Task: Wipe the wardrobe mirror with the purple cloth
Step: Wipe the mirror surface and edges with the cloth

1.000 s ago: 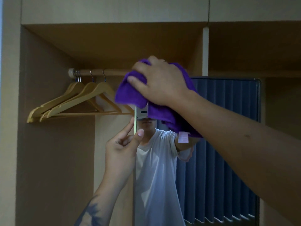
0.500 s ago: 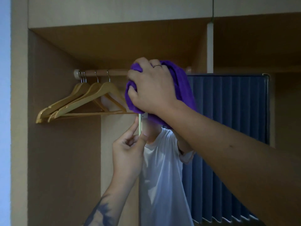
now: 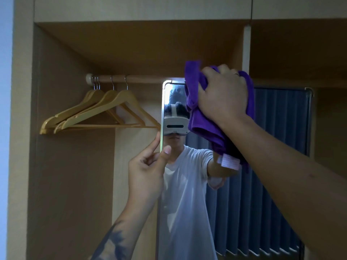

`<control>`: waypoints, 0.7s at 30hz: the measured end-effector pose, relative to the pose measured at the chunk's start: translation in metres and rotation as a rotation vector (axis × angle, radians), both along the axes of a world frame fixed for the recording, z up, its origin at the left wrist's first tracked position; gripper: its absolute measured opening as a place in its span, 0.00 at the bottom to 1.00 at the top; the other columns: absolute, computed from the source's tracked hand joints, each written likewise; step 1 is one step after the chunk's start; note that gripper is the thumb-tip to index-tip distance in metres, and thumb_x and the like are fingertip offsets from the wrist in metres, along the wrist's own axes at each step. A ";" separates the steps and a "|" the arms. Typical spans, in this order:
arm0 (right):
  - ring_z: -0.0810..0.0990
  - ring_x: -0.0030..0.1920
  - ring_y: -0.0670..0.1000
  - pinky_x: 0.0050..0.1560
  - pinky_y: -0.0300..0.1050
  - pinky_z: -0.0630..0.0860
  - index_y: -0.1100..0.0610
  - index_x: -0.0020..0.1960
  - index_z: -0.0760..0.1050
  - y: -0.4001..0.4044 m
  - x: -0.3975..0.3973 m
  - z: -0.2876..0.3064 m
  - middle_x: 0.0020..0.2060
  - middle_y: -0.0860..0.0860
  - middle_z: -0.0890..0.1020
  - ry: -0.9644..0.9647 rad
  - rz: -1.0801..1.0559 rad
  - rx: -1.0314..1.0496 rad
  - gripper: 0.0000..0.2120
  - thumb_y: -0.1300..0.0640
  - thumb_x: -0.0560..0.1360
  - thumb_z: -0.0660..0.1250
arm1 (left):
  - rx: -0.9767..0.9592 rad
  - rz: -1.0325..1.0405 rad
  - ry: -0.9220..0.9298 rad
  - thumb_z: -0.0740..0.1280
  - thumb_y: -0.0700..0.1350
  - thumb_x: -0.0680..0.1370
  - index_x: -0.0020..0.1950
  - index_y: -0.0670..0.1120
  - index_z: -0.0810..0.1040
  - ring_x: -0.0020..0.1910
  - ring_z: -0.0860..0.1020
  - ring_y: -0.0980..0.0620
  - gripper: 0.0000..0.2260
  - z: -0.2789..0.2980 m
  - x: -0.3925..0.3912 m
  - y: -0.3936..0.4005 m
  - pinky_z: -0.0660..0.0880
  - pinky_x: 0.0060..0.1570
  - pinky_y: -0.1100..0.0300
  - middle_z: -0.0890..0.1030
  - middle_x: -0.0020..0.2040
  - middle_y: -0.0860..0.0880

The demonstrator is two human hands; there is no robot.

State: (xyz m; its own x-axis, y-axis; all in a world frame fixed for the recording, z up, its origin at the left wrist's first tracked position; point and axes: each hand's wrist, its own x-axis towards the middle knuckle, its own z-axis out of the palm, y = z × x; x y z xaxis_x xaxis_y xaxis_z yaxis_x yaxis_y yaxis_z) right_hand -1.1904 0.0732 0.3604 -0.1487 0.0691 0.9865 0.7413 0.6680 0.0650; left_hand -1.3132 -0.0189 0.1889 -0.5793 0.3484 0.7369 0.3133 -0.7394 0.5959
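The tall wardrobe mirror (image 3: 262, 194) stands in the open wardrobe and reflects a person in a white shirt and blue curtains. My right hand (image 3: 223, 94) presses the bunched purple cloth (image 3: 199, 117) against the glass near the mirror's top, right of its upper left corner. A white label hangs from the cloth's lower end. My left hand (image 3: 148, 167) pinches the mirror's left edge between thumb and fingers, below the cloth. My right forearm hides part of the mirror's right side.
Several wooden hangers (image 3: 101, 111) hang from a wooden rail (image 3: 131, 79) left of the mirror. The wardrobe's left side panel (image 3: 24, 128) and top shelf (image 3: 140, 14) frame the opening. A white vertical divider (image 3: 246, 49) rises behind my right hand.
My right hand has carried the cloth to the right along the mirror's top, uncovering the upper left corner and the reflected headset. My left hand keeps its hold on the edge.
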 end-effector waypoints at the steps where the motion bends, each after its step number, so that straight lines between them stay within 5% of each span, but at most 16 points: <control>1: 0.76 0.63 0.61 0.63 0.56 0.69 0.52 0.69 0.75 0.002 0.003 -0.001 0.62 0.57 0.79 0.024 0.011 -0.015 0.22 0.42 0.83 0.55 | 0.006 0.009 -0.010 0.71 0.41 0.80 0.72 0.53 0.76 0.32 0.74 0.67 0.21 -0.001 0.001 0.001 0.69 0.36 0.73 0.70 0.50 0.57; 2: 0.76 0.62 0.61 0.63 0.56 0.69 0.52 0.67 0.76 0.001 0.001 -0.001 0.62 0.57 0.79 0.056 0.029 -0.022 0.21 0.42 0.83 0.55 | 0.010 0.010 -0.013 0.71 0.42 0.81 0.72 0.55 0.76 0.31 0.73 0.62 0.21 -0.002 0.003 0.001 0.72 0.36 0.70 0.73 0.52 0.52; 3: 0.77 0.61 0.61 0.62 0.56 0.69 0.52 0.64 0.78 -0.002 -0.004 0.001 0.60 0.56 0.80 0.087 0.045 -0.027 0.21 0.41 0.82 0.55 | 0.007 0.009 -0.016 0.71 0.43 0.81 0.73 0.56 0.76 0.32 0.66 0.56 0.21 -0.002 0.004 0.001 0.66 0.36 0.67 0.62 0.43 0.56; 4: 0.77 0.59 0.61 0.60 0.55 0.70 0.51 0.62 0.79 -0.009 -0.012 0.002 0.59 0.56 0.81 0.093 0.055 -0.027 0.21 0.40 0.82 0.55 | 0.011 -0.013 -0.021 0.71 0.43 0.81 0.73 0.55 0.76 0.37 0.62 0.56 0.21 -0.002 0.003 0.000 0.62 0.38 0.66 0.86 0.37 0.55; 5: 0.78 0.58 0.61 0.58 0.55 0.70 0.51 0.62 0.79 -0.016 -0.023 0.003 0.59 0.55 0.81 0.062 0.059 -0.014 0.22 0.40 0.81 0.55 | 0.019 -0.042 -0.037 0.71 0.43 0.81 0.74 0.52 0.76 0.52 0.66 0.55 0.21 -0.001 0.002 -0.001 0.61 0.54 0.56 0.83 0.54 0.50; 6: 0.78 0.59 0.61 0.57 0.54 0.71 0.49 0.63 0.79 -0.023 -0.034 0.001 0.60 0.55 0.81 0.006 0.064 0.022 0.22 0.39 0.80 0.56 | 0.027 -0.064 -0.048 0.71 0.42 0.81 0.74 0.51 0.76 0.51 0.77 0.64 0.22 0.000 0.002 -0.004 0.75 0.58 0.60 0.84 0.54 0.53; 7: 0.78 0.59 0.61 0.57 0.54 0.71 0.48 0.65 0.79 -0.030 -0.044 -0.003 0.62 0.54 0.80 -0.057 0.075 0.070 0.22 0.39 0.79 0.57 | 0.034 -0.074 -0.049 0.71 0.42 0.80 0.74 0.50 0.76 0.55 0.70 0.61 0.22 0.001 0.002 -0.007 0.66 0.59 0.58 0.80 0.57 0.52; 9: 0.77 0.60 0.60 0.58 0.55 0.72 0.46 0.64 0.80 -0.040 -0.056 -0.012 0.65 0.52 0.78 -0.165 0.083 0.162 0.20 0.39 0.78 0.60 | 0.046 -0.088 -0.038 0.70 0.40 0.81 0.73 0.51 0.75 0.55 0.70 0.61 0.21 0.002 0.006 -0.009 0.69 0.59 0.58 0.76 0.55 0.55; 11: 0.77 0.61 0.62 0.57 0.56 0.72 0.48 0.59 0.83 -0.038 -0.056 -0.015 0.67 0.52 0.78 -0.297 0.078 0.271 0.17 0.42 0.77 0.62 | 0.042 -0.087 -0.030 0.70 0.39 0.81 0.72 0.51 0.74 0.54 0.71 0.64 0.20 0.002 0.009 -0.009 0.61 0.55 0.69 0.75 0.53 0.56; 12: 0.76 0.62 0.62 0.56 0.56 0.73 0.49 0.57 0.83 -0.036 -0.051 -0.013 0.68 0.53 0.77 -0.367 0.086 0.319 0.16 0.43 0.77 0.63 | 0.032 -0.082 -0.033 0.70 0.39 0.81 0.73 0.50 0.74 0.52 0.72 0.66 0.21 0.003 0.009 -0.008 0.64 0.44 0.76 0.76 0.52 0.56; 14: 0.77 0.61 0.62 0.54 0.55 0.74 0.48 0.62 0.81 -0.031 -0.038 -0.006 0.69 0.54 0.76 -0.459 0.094 0.348 0.19 0.40 0.79 0.61 | 0.008 -0.057 -0.049 0.70 0.38 0.81 0.74 0.46 0.74 0.46 0.74 0.71 0.22 0.002 0.006 -0.005 0.74 0.40 0.74 0.81 0.50 0.56; 17: 0.78 0.57 0.61 0.52 0.54 0.74 0.47 0.71 0.73 -0.017 -0.010 0.002 0.63 0.58 0.77 -0.287 0.081 0.192 0.24 0.36 0.82 0.55 | 0.005 -0.013 -0.052 0.71 0.38 0.80 0.73 0.45 0.76 0.34 0.74 0.69 0.21 0.000 0.001 -0.004 0.72 0.39 0.74 0.83 0.32 0.59; 21: 0.77 0.57 0.63 0.55 0.56 0.72 0.52 0.69 0.72 0.007 0.027 -0.004 0.58 0.60 0.78 -0.117 0.040 0.065 0.21 0.41 0.83 0.55 | 0.022 -0.007 -0.042 0.72 0.39 0.80 0.72 0.47 0.78 0.47 0.74 0.70 0.20 -0.001 0.005 -0.007 0.73 0.43 0.75 0.83 0.51 0.56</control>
